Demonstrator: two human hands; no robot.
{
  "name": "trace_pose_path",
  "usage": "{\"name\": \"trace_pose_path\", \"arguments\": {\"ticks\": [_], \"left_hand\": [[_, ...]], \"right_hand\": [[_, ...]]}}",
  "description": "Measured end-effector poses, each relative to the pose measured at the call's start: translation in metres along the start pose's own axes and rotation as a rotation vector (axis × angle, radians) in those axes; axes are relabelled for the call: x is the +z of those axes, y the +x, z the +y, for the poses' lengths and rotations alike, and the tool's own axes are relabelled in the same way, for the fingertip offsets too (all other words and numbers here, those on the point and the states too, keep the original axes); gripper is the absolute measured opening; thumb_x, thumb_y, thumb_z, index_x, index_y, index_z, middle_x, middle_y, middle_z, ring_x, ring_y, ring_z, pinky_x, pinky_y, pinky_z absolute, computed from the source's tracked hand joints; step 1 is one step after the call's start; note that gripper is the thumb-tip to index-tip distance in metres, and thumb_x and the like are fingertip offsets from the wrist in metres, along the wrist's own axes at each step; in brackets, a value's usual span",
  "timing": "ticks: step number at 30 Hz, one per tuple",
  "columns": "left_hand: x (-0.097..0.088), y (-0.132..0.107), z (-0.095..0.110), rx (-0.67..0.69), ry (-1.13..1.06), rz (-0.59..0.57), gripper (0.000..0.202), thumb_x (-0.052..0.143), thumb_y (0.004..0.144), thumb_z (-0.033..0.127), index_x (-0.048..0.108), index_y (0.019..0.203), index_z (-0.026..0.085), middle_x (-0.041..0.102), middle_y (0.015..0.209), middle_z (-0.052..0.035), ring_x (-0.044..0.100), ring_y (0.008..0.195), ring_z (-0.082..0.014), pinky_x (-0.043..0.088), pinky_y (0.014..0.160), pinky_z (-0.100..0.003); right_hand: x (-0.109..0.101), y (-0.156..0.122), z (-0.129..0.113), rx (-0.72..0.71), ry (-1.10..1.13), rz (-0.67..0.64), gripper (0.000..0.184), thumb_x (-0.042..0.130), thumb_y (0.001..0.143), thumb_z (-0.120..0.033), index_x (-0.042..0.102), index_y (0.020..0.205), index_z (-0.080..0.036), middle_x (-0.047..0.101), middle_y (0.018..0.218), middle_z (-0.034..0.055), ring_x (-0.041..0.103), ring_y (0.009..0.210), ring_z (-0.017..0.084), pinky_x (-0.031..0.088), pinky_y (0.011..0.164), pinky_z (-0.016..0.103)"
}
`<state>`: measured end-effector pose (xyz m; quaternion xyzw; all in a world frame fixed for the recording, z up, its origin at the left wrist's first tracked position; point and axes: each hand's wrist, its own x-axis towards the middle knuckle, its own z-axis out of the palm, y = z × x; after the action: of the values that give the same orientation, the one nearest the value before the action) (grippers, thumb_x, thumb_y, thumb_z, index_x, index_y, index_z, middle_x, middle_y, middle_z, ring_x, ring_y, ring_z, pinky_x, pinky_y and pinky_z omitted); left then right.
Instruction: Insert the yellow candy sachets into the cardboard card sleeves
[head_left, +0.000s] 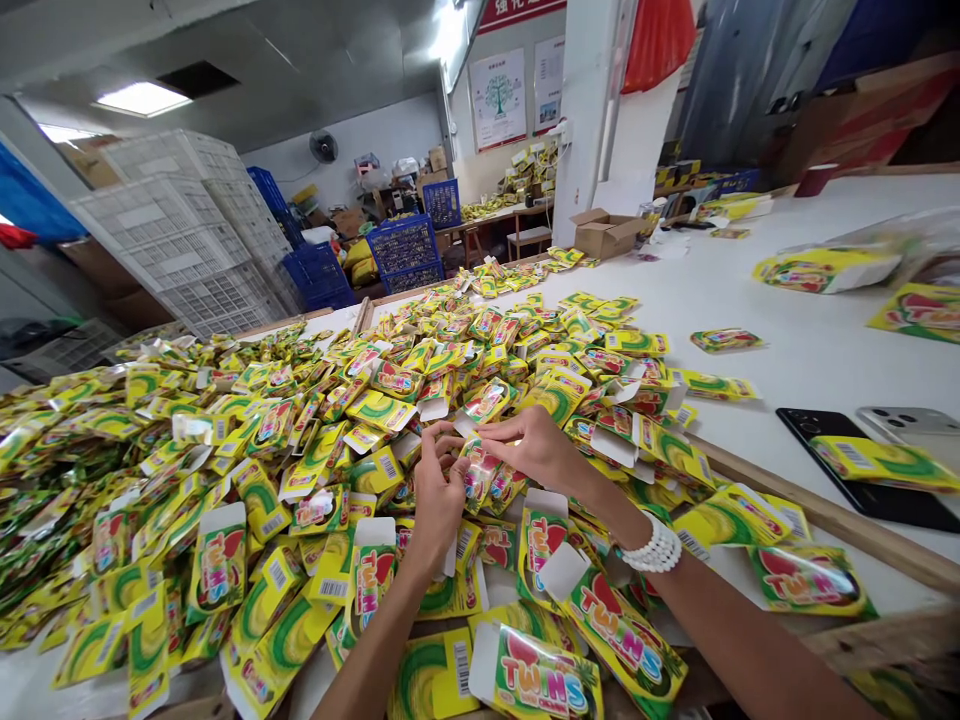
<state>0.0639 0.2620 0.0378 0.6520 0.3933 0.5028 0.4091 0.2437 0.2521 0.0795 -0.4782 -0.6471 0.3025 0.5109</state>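
Note:
My left hand (437, 497) and my right hand (534, 449) meet over a big heap of yellow "TWINS" packets (247, 450) on a white table (810, 350). Both hands pinch one small shiny packet (480, 470) between their fingertips, left from the left side, right from above. A white bead bracelet (654, 548) circles my right wrist. More flat packets with open white flaps (547, 680) lie under my forearms at the near edge.
Two phones (862, 470) lie at the right, one under a yellow packet (881, 462). A wooden strip (825, 515) crosses the table. White and blue crates (187, 235) stack at the back left. A cardboard box (606, 233) sits at the far end.

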Motion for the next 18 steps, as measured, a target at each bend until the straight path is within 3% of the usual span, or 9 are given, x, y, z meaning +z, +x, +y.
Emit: {"name": "trace_pose_path", "arguments": {"ticks": [10, 14, 18], "left_hand": [[0.002, -0.002, -0.005, 0.084, 0.111, 0.001, 0.047, 0.061, 0.086, 0.010, 0.054, 0.131, 0.024, 0.072, 0.104, -0.0041, 0.068, 0.085, -0.0166, 0.053, 0.084, -0.028], [0.001, 0.000, 0.000, 0.048, 0.084, 0.023, 0.035, 0.064, 0.095, 0.023, 0.054, 0.128, 0.024, 0.073, 0.106, -0.0055, 0.070, 0.088, -0.0179, 0.054, 0.085, -0.031], [0.000, -0.002, 0.010, 0.005, -0.062, 0.027, 0.043, 0.066, 0.099, 0.043, 0.050, 0.134, 0.025, 0.075, 0.111, -0.0065, 0.071, 0.091, -0.0187, 0.056, 0.077, -0.028]], "right_hand": [[0.007, -0.001, 0.008, -0.061, -0.103, -0.004, 0.024, 0.074, 0.077, -0.011, 0.088, 0.084, -0.029, 0.084, 0.099, 0.0022, 0.083, 0.098, 0.031, 0.066, 0.089, 0.040], [0.012, 0.000, 0.013, 0.000, -0.065, 0.008, 0.020, 0.079, 0.078, -0.020, 0.089, 0.094, -0.024, 0.085, 0.099, 0.0047, 0.083, 0.094, 0.031, 0.066, 0.082, 0.037], [-0.003, 0.007, 0.012, 0.141, 0.107, 0.020, 0.032, 0.087, 0.070, -0.035, 0.088, 0.098, -0.019, 0.085, 0.098, 0.0101, 0.082, 0.088, 0.033, 0.066, 0.077, 0.040]]}}
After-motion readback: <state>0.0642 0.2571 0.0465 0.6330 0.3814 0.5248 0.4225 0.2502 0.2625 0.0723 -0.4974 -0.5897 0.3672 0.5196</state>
